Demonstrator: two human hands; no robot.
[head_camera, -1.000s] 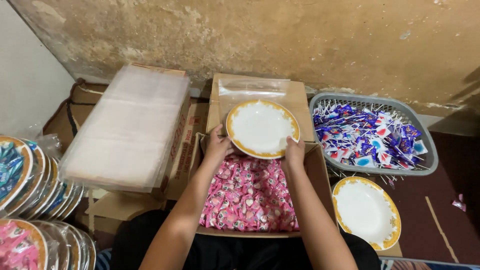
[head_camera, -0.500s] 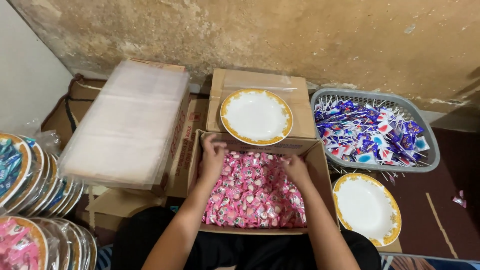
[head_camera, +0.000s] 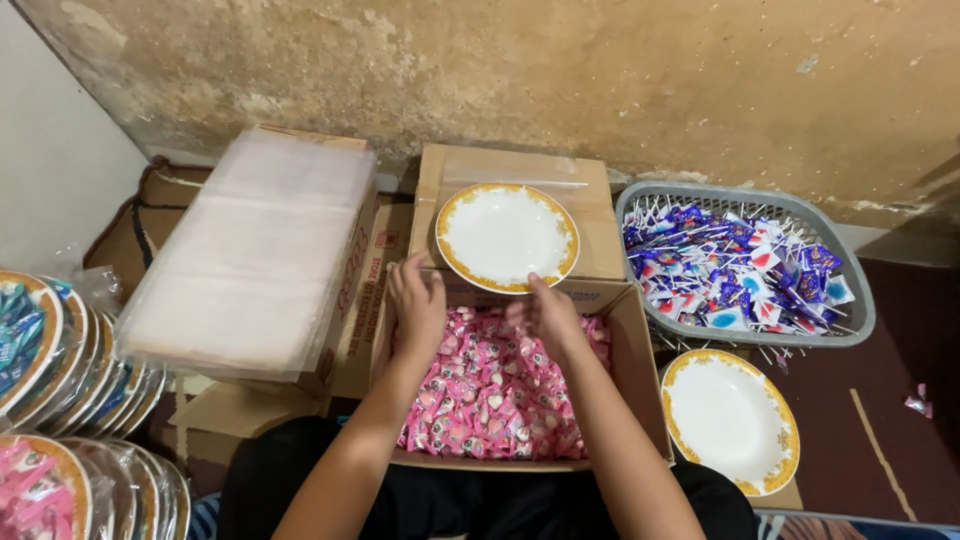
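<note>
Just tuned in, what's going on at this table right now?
A person sits over an open cardboard box full of pink wrapped candies. Both the left hand and the right hand are down in the candies, though whether they grip any cannot be told. An empty white plate with a gold rim sits on a closed box just behind. A grey basket of blue-wrapped lollipops and a second empty plate lie to the right.

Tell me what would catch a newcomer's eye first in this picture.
Probably the cardboard box of pink wrapped candies at centre, with the left hand and right hand over it. Just behind sits a white plate with a gold rim on a closed carton. To the right, a grey basket brims with blue wrapped lollipops.
</note>
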